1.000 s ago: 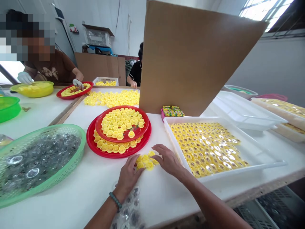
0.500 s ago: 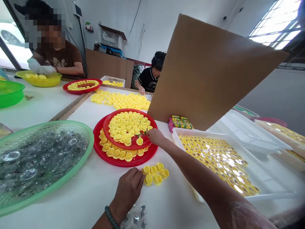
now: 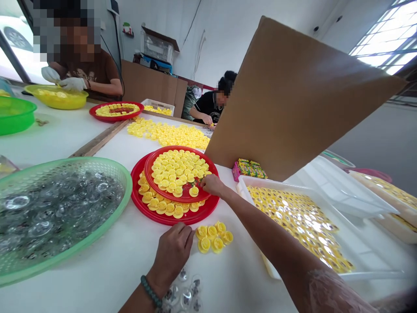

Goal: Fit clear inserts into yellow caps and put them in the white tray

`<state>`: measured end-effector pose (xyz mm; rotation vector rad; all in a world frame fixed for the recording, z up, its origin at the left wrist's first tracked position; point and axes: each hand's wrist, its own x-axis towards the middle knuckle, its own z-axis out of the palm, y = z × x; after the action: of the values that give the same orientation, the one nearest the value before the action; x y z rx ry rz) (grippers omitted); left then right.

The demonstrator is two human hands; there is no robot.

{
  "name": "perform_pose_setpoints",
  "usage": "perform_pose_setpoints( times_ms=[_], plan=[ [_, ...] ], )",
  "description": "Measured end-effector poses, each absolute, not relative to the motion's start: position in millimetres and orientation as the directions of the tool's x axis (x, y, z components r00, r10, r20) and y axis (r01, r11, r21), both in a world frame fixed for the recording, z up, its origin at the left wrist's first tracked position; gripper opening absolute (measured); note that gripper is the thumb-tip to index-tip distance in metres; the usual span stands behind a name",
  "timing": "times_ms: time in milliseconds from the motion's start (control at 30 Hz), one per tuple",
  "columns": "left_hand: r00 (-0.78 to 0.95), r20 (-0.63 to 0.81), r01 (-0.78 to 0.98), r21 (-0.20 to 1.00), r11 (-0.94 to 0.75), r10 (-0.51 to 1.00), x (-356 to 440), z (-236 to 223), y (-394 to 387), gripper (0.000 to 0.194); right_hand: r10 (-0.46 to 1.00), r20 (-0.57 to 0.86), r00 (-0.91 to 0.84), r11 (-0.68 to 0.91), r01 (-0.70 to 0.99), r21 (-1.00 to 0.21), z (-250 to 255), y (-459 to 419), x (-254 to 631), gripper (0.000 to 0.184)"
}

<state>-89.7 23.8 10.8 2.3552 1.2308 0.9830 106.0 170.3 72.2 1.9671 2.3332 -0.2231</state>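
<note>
My right hand (image 3: 212, 184) reaches to the right rim of the upper red plate (image 3: 150, 161), fingers curled and pinched at the yellow caps (image 3: 177, 168) there. That plate sits stacked on a lower red plate (image 3: 143, 207), also ringed with yellow caps. My left hand (image 3: 174, 248) rests on the white table with fingers curled, touching the left side of a small cluster of yellow caps (image 3: 213, 238). A beaded bracelet (image 3: 150, 292) is on my left wrist. Clear plastic domes (image 3: 184, 295) lie by that wrist.
A green basket (image 3: 107, 226) of clear domes stands at left. A white tray (image 3: 358, 248) of covered yellow caps is at right, behind it a leaning cardboard sheet (image 3: 293, 100). Loose yellow caps (image 3: 169, 134) lie farther back. Two other people work at the far side.
My right hand left the small cluster and reached up to the upper red plate's rim. My left hand stayed by the cluster. The view shifted right and closer.
</note>
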Motion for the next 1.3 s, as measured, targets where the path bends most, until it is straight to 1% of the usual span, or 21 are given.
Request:
perform_pose_setpoints(
  times_ms=[100, 200, 333, 400, 467, 533, 600, 633, 733, 833, 967, 1067, 1100, 1167, 1300],
  plan=[
    [0.391, 0.423, 0.615, 0.54, -0.574, 0.817, -89.7, 9.4, 24.1, 0.022, 0.971, -0.089, -0.222, 0.204, 0.963, -0.175, 76.1, 166.7, 110.6, 0.019],
    [0.391, 0.421, 0.629, 0.527, -0.572, 0.818, -89.8, 8.1, 25.1, 0.022, 0.953, -0.01, -0.303, 0.289, 0.918, -0.271, 81.2, 160.4, 107.5, 0.019],
    [0.395, 0.401, 0.668, 0.491, -0.559, 0.826, -92.8, 7.6, 26.9, 0.023, 0.921, 0.027, -0.389, 0.376, 0.866, -0.331, 83.0, 152.7, 97.1, 0.013],
    [0.379, 0.384, 0.701, 0.475, -0.532, 0.842, -94.8, 8.4, 27.8, 0.024, 0.917, 0.025, -0.398, 0.381, 0.857, -0.347, 82.0, 149.2, 93.7, 0.011],
    [0.368, 0.368, 0.724, 0.463, -0.512, 0.854, -95.5, 9.7, 28.0, 0.024, 0.922, 0.039, -0.385, 0.374, 0.861, -0.344, 80.5, 145.6, 92.0, 0.013],
    [0.387, 0.343, 0.726, 0.459, -0.513, 0.856, -94.0, 10.6, 26.8, 0.022, 0.929, 0.061, -0.365, 0.366, 0.882, -0.297, 78.0, 142.2, 90.5, 0.023],
    [0.439, 0.318, 0.702, 0.462, -0.542, 0.84, -90.7, 10.8, 23.7, 0.021, 0.936, 0.061, -0.347, 0.351, 0.906, -0.237, 73.8, 139.6, 87.9, 0.033],
    [0.47, 0.308, 0.684, 0.464, -0.562, 0.827, -88.7, 10.5, 21.7, 0.022, 0.94, 0.054, -0.336, 0.339, 0.915, -0.218, 71.1, 138.9, 86.3, 0.035],
    [0.548, 0.277, 0.634, 0.479, -0.608, 0.789, -83.9, 8.7, 15.8, 0.024, 0.953, 0.049, -0.3, 0.303, 0.927, -0.22, 64.0, 138.9, 81.9, 0.029],
    [0.602, 0.248, 0.59, 0.501, -0.632, 0.759, -81.0, 6.4, 12.0, 0.024, 0.96, 0.089, -0.266, 0.28, 0.93, -0.238, 67.7, 140.1, 82.8, 0.025],
    [0.672, 0.266, 0.509, 0.511, -0.692, 0.691, -76.1, 3.2, 7.9, 0.028, 0.958, 0.192, -0.213, 0.259, 0.929, -0.262, 98.0, 126.7, 94.4, 0.027],
    [0.697, 0.262, 0.477, 0.526, -0.704, 0.668, -70.6, 2.8, 5.1, 0.027, 0.945, 0.261, -0.196, 0.277, 0.905, -0.322, 122.7, 89.7, 104.5, 0.023],
    [0.698, 0.25, 0.48, 0.532, -0.697, 0.671, -69.1, 3.3, 4.4, 0.025, 0.945, 0.258, -0.204, 0.287, 0.894, -0.344, 126.8, 71.7, 107.0, 0.021],
    [0.693, 0.222, 0.499, 0.538, -0.679, 0.686, -67.3, 4.8, 3.8, 0.022, 0.953, 0.205, -0.222, 0.286, 0.879, -0.381, 125.7, 30.8, 110.1, 0.017],
    [0.674, 0.209, 0.516, 0.553, -0.654, 0.708, -70.1, 6.9, 5.3, 0.02, 0.963, 0.024, -0.268, 0.252, 0.869, -0.426, 92.3, -43.8, 108.2, 0.017]
  ],
)
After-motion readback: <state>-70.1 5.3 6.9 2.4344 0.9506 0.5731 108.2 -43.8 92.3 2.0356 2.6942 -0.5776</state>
